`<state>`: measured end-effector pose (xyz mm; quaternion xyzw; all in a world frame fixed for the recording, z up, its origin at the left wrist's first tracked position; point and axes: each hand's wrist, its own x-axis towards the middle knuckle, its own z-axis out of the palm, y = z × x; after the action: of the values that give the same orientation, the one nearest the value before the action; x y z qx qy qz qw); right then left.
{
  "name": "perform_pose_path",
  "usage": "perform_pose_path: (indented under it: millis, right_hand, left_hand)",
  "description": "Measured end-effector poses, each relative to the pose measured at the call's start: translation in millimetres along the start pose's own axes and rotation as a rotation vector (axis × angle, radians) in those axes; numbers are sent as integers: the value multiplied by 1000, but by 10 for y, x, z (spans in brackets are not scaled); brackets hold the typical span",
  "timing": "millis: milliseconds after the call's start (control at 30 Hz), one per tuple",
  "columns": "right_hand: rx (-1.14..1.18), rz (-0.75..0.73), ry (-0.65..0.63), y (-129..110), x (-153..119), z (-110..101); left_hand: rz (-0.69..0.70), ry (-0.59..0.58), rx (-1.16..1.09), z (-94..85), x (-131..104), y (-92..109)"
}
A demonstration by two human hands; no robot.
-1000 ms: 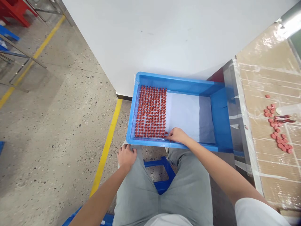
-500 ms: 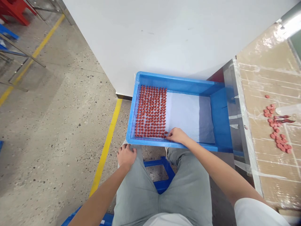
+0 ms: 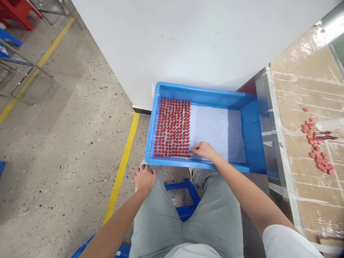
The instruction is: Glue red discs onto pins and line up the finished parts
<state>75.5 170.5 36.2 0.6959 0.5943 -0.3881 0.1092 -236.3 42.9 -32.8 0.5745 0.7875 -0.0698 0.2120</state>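
Along the left part of the blue tray (image 3: 206, 89), many small red pointed pieces (image 3: 173, 125) stand in close rows on a white sheet (image 3: 209, 125). My right hand (image 3: 203, 149) reaches over the tray's near side. Its thumb and forefinger are pinched on one small red piece at the near right corner of the rows; the fingers partly cover that piece. My left hand (image 3: 145, 177) lies on my left knee just outside the tray's near left corner, holding nothing, fingers spread over the trouser cloth.
To the right is a tape-covered cardboard worktop (image 3: 303, 150) bearing scattered red discs (image 3: 321, 161) and a few dark red pointed sticks (image 3: 324, 135). A white panel (image 3: 188, 43) rises behind the tray. A blue stool (image 3: 185, 211) shows between my legs.
My right hand has shifted slightly away from me along the rows' right edge. A red piece at the near corner, formerly at my fingertips, now sits uncovered. My left hand stays put.
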Motion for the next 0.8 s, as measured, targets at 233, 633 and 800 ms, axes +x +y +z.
perform_pose_path:
  millis: [233,633,800]
  right_hand:
    - [-19,-1,-5,-10,27,36]
    - [-14,16,-32,-37,-1,28]
    - [12,25,-39,-44,-20,17]
  left_hand:
    - [-11,-27,4,-44,-9,23]
    - [1,-1,2,-23,-4,10]
    - [0,-2,7,-14,-7,4]
